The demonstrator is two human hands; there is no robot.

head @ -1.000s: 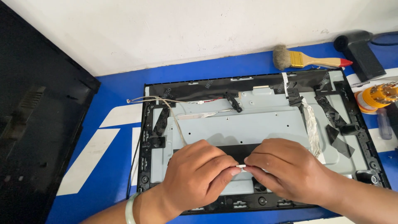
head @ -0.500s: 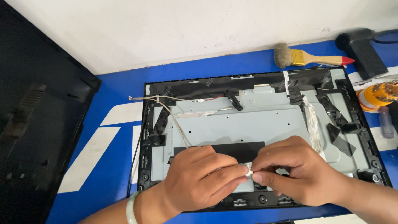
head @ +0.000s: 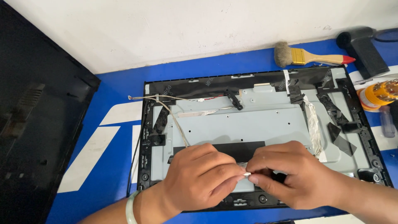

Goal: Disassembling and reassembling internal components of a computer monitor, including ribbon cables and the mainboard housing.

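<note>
The open monitor back [head: 265, 124], a black-framed shell, holds a grey metal plate, black tape strips and thin wires. Low at its middle, the left hand [head: 203, 178] and right hand [head: 290, 178] meet, fingertips of both pinched shut on a small white ribbon cable end [head: 245, 174], lying roughly left to right. Since the earlier frames both hands have slid lower, uncovering the black tape strip [head: 224, 150].

Blue worktable [head: 112, 97] against a pale wall [head: 166, 29]

White stripes cross the tabletop; even, soft light falls on the scuffed wall behind it.
</note>
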